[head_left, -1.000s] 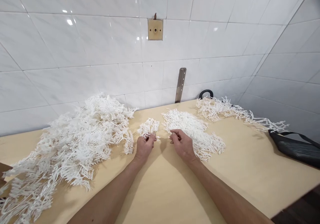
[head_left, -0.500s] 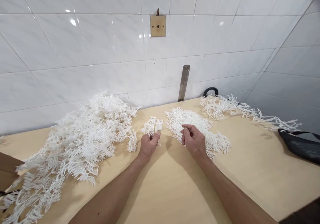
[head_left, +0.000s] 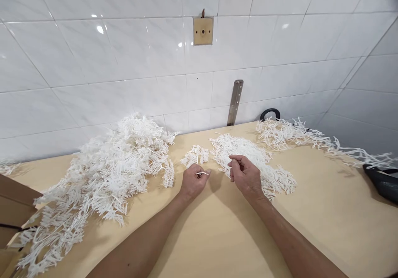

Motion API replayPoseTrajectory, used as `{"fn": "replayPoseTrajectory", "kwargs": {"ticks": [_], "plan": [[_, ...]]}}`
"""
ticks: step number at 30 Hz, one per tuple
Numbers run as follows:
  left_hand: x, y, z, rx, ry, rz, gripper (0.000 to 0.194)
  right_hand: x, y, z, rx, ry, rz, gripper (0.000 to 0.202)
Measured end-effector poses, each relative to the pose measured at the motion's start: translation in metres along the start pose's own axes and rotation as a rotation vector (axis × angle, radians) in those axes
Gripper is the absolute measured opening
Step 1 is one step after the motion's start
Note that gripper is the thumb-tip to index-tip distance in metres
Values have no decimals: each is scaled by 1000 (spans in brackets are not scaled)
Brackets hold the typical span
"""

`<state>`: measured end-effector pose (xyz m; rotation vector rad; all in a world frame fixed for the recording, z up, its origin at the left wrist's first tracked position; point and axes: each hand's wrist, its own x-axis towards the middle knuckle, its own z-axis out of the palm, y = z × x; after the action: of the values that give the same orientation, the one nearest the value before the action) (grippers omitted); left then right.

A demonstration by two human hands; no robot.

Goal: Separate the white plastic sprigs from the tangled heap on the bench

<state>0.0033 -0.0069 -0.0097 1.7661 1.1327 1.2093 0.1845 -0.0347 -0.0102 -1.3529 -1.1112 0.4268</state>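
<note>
My left hand [head_left: 194, 181] is closed over the middle of the table, with a thin white branched plastic piece [head_left: 202, 173] pinched between thumb and fingers. Just beyond its knuckles lies a small clump of white branched pieces [head_left: 195, 155]. My right hand [head_left: 245, 175] has thumb and fingertips pressed together; whatever they hold, if anything, is too small to make out. It hovers at the near edge of a flat pile of short white pieces [head_left: 239, 147], partly covering it. To the left spreads a large heap of white branched plastic [head_left: 115, 166].
Long white branched strands [head_left: 286, 133] stretch along the back right, near a black ring-shaped handle [head_left: 270, 114] and a black object [head_left: 382, 182]. A brown box [head_left: 15, 203] stands at left. A metal strip [head_left: 235, 103] rises against the tiled wall [head_left: 124, 50].
My left hand has drawn slightly back from the small clump, and a thin white piece now shows in its fingers. My right hand stays pinched near the pile. The view has shifted a little left.
</note>
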Motion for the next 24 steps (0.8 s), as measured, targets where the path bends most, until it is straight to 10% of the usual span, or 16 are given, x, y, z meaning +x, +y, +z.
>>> {"fn": "replayPoseTrajectory", "kwargs": {"ticks": [8,24], "plan": [[5,-9,-1,-142,94,-65,2,17,4,-16,55,160,52,30],[7,-16,0,5,115,4,14,25,2,-24,110,244,40,23]]}}
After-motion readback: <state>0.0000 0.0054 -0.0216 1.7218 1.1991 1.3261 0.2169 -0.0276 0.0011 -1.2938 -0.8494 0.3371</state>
